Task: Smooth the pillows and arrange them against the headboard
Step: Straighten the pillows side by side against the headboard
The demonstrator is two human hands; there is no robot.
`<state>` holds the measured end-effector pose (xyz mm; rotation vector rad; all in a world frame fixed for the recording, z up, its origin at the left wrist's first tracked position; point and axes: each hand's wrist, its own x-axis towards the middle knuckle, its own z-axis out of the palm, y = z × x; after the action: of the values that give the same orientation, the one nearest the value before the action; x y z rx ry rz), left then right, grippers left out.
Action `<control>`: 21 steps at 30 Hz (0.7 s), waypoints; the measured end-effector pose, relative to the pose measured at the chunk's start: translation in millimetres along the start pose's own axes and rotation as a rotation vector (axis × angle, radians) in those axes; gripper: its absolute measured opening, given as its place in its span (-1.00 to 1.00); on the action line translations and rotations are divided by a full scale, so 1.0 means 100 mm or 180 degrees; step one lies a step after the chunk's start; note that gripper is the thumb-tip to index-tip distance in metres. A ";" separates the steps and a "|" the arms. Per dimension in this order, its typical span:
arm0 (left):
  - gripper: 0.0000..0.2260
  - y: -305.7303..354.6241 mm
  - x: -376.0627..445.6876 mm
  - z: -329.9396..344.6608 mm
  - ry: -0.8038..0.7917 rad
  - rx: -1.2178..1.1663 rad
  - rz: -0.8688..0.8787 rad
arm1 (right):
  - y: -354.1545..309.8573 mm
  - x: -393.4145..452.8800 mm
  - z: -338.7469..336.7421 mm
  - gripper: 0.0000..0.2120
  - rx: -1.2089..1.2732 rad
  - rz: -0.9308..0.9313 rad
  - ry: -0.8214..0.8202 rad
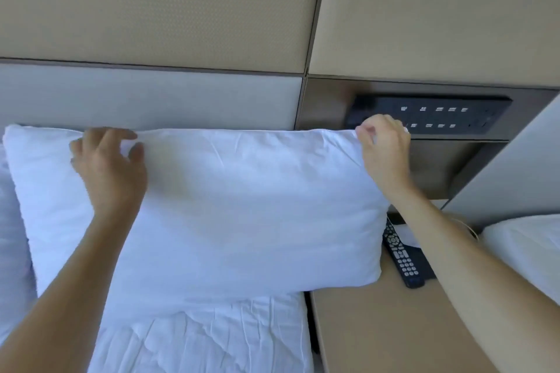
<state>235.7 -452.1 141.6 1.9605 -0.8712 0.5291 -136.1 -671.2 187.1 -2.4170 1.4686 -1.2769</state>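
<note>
A large white pillow [242, 206] stands upright on the bed, leaning against the grey padded headboard [151, 97]. My right hand [383, 145] pinches the pillow's top right corner. My left hand [109, 166] hovers at the upper left part of the pillow with its fingers spread, holding nothing. Part of a second white pillow [12, 221] shows at the left edge, partly hidden behind the first. The pillow's lower right corner overhangs the nightstand.
A tan nightstand [378, 327] stands to the right of the bed, with a black remote control [403, 257] on it. A dark switch panel [439, 118] is set in the wall above. Another white bed [524, 245] shows at far right. Rumpled white bedding [212, 342] lies below the pillow.
</note>
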 end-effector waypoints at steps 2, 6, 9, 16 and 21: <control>-0.83 -0.28 -0.52 -0.11 0.0582 -0.0577 -0.0846 | 0.39 -0.41 -0.10 -0.92 0.0762 0.0753 0.0289; -0.66 -0.85 -1.79 -0.18 0.1028 -0.0939 -0.3477 | 1.05 -1.29 0.04 -0.86 0.1573 0.2483 -0.0204; -0.82 -1.01 -2.43 -0.18 0.0370 -0.1145 -0.4557 | 1.32 -1.69 0.27 -0.70 0.2125 0.3485 -0.0909; -0.83 -1.04 -2.31 -0.15 0.0376 -0.2854 -0.5205 | 1.36 -2.20 0.54 -0.51 0.1517 0.3719 -0.1839; -0.75 -1.11 -2.32 -0.11 -0.0464 -0.2930 -0.5289 | 1.45 -2.32 0.62 -0.94 0.0913 0.3212 -0.2062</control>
<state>165.6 -318.9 -67.9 1.2154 0.5496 -0.8534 -249.2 -598.6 -58.9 -1.3148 1.7076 -0.3786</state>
